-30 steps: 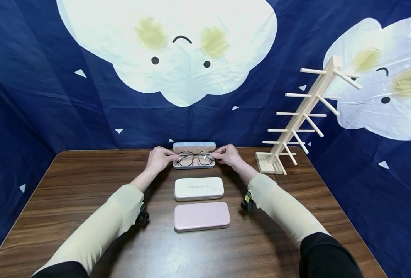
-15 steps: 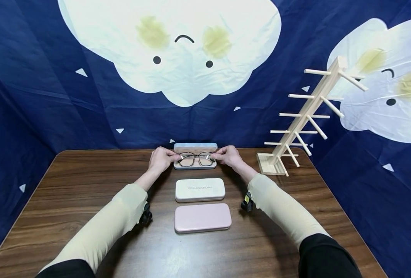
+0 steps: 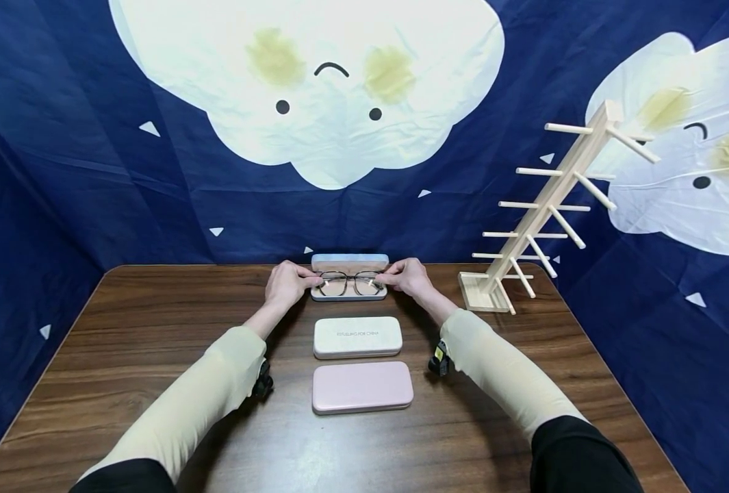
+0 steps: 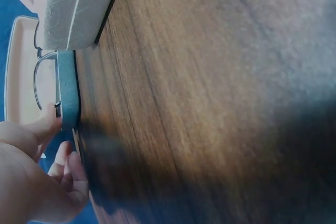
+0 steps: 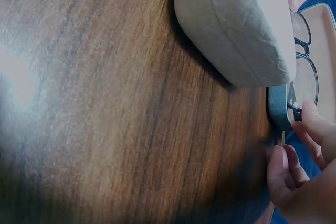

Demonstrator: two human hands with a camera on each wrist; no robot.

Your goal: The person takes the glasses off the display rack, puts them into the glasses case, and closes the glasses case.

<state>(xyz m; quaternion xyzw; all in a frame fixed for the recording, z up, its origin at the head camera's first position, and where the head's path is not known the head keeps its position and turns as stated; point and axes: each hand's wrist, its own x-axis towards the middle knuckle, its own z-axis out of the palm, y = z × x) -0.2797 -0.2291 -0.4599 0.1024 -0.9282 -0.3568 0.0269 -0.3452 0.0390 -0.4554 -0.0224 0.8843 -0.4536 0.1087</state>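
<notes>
Thin dark-rimmed eyeglasses (image 3: 350,276) lie in an open blue-grey glasses case (image 3: 349,259) with a pale pink lining, at the table's back edge. My left hand (image 3: 285,283) pinches the left end of the frame. At the right end, my right hand (image 3: 407,276) holds the frame between thumb and finger. In the left wrist view, the thumb (image 4: 48,121) presses at the hinge beside the case's edge. The right wrist view shows the other thumb (image 5: 316,121) on the opposite hinge, with the remaining fingers curled below the case.
A white glasses case (image 3: 358,337) and a pink one (image 3: 362,387) lie closed in front, between the forearms. To the right stands a wooden rack (image 3: 539,212) with several pegs. A blue cloud-print cloth (image 3: 259,212) hangs behind the wooden table (image 3: 173,329).
The head view shifts slightly, so the scene sits a little further right. Both hands and the eyeglasses stay in nearly the same place over the case.
</notes>
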